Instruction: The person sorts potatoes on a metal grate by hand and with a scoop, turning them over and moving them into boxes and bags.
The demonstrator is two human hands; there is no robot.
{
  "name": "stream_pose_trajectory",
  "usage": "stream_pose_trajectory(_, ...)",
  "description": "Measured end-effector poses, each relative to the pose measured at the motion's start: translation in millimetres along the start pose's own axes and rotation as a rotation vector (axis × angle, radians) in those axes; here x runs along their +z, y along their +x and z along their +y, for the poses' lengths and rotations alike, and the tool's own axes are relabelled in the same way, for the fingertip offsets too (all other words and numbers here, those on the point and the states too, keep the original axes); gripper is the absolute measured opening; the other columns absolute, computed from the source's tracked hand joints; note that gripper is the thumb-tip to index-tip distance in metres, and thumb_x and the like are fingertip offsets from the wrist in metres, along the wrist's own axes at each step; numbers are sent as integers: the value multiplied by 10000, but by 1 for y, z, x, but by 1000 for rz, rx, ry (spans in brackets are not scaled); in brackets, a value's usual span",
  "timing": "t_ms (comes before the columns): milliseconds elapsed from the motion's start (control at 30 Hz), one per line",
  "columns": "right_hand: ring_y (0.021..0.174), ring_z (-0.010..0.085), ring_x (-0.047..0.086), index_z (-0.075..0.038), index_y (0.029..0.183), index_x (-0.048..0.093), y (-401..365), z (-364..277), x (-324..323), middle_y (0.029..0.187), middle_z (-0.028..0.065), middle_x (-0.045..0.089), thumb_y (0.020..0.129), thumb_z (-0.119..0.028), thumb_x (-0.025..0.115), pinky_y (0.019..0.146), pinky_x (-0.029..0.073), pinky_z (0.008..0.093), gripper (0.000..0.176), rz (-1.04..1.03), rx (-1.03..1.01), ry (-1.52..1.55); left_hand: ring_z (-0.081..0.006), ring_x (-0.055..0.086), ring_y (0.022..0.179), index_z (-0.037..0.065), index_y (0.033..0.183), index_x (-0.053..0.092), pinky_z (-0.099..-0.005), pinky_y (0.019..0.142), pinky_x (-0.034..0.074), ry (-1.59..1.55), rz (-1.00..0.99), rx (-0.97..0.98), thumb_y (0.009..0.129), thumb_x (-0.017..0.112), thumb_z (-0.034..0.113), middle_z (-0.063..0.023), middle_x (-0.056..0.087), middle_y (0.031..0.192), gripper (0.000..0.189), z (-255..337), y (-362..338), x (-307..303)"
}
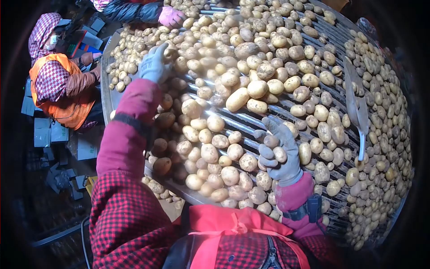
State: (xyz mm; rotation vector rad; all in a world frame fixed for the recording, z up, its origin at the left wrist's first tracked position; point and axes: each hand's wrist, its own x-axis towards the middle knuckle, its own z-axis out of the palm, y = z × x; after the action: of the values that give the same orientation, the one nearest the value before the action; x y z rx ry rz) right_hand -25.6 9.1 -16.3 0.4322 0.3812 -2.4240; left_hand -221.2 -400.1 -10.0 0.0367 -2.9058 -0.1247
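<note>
My left hand (153,65), in a pale grey-blue glove, reaches out over the left side of the sorting rollers. Its fingers curl round a brownish potato (169,54), partly hidden by the glove. Nearer my body on the right, my right hand (286,157), in a grey glove, is turned palm up. Its fingers close on small potatoes; one (271,141) lies beside another (280,154). Between my hands, many potatoes (209,153) lie on the metal rollers (233,120). A long potato (237,99) rests near the middle.
A metal divider (354,98) with a pale end stands at the right, beside a dense potato heap (380,134). At left is a person in an orange vest (67,112). Another person's pink-gloved hand (171,17) touches potatoes at the far edge. Boxes (42,134) stand lower left.
</note>
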Motion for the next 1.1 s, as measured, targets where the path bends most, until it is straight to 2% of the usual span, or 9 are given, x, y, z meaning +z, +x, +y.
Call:
stream_pose_trajectory(133, 620, 109, 490, -79, 1446, 465, 3, -1, -7, 1195, 161, 628, 1095, -383, 388, 429, 343, 195, 470, -80, 1, 26, -338, 595, 1227, 184, 1367, 596, -469, 1015, 478, 5, -221, -96, 872, 737, 381, -152, 642, 1287, 551, 4, 32, 6)
stream_pose_trajectory(267, 646, 101, 488, -155, 1495, 478, 4, -2, -4, 1270, 139, 641, 1078, -477, 434, 451, 366, 198, 528, -63, 6, -53, -334, 655, 1152, 145, 1377, 596, -433, 992, 500, -184, -132, -135, 854, 763, 407, -157, 693, 1235, 608, -8, 24, -1)
stream_pose_trajectory(400, 843, 149, 590, -120, 1483, 466, 1, 2, 34, 1290, 129, 611, 1064, -358, 444, 489, 454, 188, 483, 230, -95, -184, -222, 678, 1127, 28, 1388, 587, -352, 984, 509, -492, -36, -212, 851, 786, 437, -146, 708, 1239, 704, -25, -39, -35)
stream_pose_trajectory(467, 732, 99, 556, -144, 1551, 411, -1, -2, 17, 1445, 148, 559, 1090, -418, 428, 519, 381, 167, 537, 173, -64, -213, -158, 647, 1089, 19, 1356, 612, -308, 983, 499, -744, 72, -207, 878, 792, 312, -83, 689, 1222, 589, -26, -95, -57)
stream_pose_trajectory(533, 650, 69, 356, -111, 1575, 367, -3, -2, -3, 1383, 109, 583, 1093, -360, 438, 502, 328, 165, 547, -74, -71, -257, -148, 609, 1167, -6, 1436, 530, -291, 1018, 482, -829, 173, -200, 935, 767, 173, -88, 630, 1319, 582, -47, -161, -67)
stream_pose_trajectory(600, 690, 63, 375, -88, 1568, 368, 5, -4, -16, 1358, 103, 585, 1096, -334, 439, 504, 328, 166, 537, -346, -2, -73, -152, 595, 1200, -3, 1471, 492, -288, 1039, 474, -802, 282, -356, 952, 746, 118, -90, 620, 1342, 590, -58, -237, -83)
stream_pose_trajectory(800, 776, 98, 445, -62, 1535, 427, 15, -16, -20, 1436, 111, 545, 1096, -339, 402, 589, 431, 256, 519, -355, 177, 42, -154, 603, 1185, 27, 1468, 526, -287, 1025, 476, -486, 476, -971, 960, 735, 194, -86, 634, 1347, 573, -112, -536, -108)
stream_pose_trajectory(967, 765, 113, 429, -75, 1497, 476, 20, -18, -21, 1373, 101, 572, 1068, -316, 480, 612, 413, 241, 492, -381, 310, 45, -200, 615, 1187, 27, 1419, 570, -313, 1022, 476, -312, 516, -1422, 947, 730, 249, -118, 656, 1303, 546, -47, -777, -100)
stream_pose_trajectory(1100, 740, 114, 424, -110, 1499, 484, 17, -10, -15, 1302, 42, 592, 1057, -318, 520, 615, 421, 233, 489, -409, 426, 45, -266, 629, 1194, 33, 1386, 593, -371, 1017, 481, -290, 285, -1581, 907, 742, 285, -168, 660, 1292, 561, 24, -846, -99)
